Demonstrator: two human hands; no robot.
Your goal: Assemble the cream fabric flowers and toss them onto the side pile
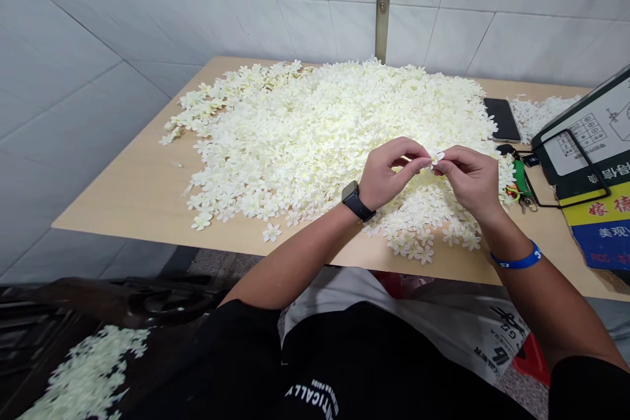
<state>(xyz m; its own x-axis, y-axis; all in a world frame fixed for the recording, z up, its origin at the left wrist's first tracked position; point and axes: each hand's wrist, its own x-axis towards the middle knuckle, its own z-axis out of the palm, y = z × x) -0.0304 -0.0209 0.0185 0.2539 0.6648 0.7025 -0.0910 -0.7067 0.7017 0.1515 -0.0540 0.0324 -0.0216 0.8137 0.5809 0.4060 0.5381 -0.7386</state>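
Observation:
A small white artificial flower [436, 158] with a pale yellow centre is pinched between my two hands. My left hand [394, 170], with a black watch on its wrist, grips the flower from the left by thumb and forefinger. From the right, my right hand [470, 177] pinches it too; a blue band circles that wrist. Under and behind both hands spreads a wide heap of similar white flowers [319, 125]. A few flowers lie loose at the front of the heap, one of them a single flower [271, 232] near the table edge.
The wooden table [123, 190] stands against a tiled wall. At the right are a phone [502, 119], small white pieces [541, 113], keys with a green holder [520, 178], a black wire stand [573, 138] and a printed box [598, 184]. More white flowers [88, 374] lie at the lower left.

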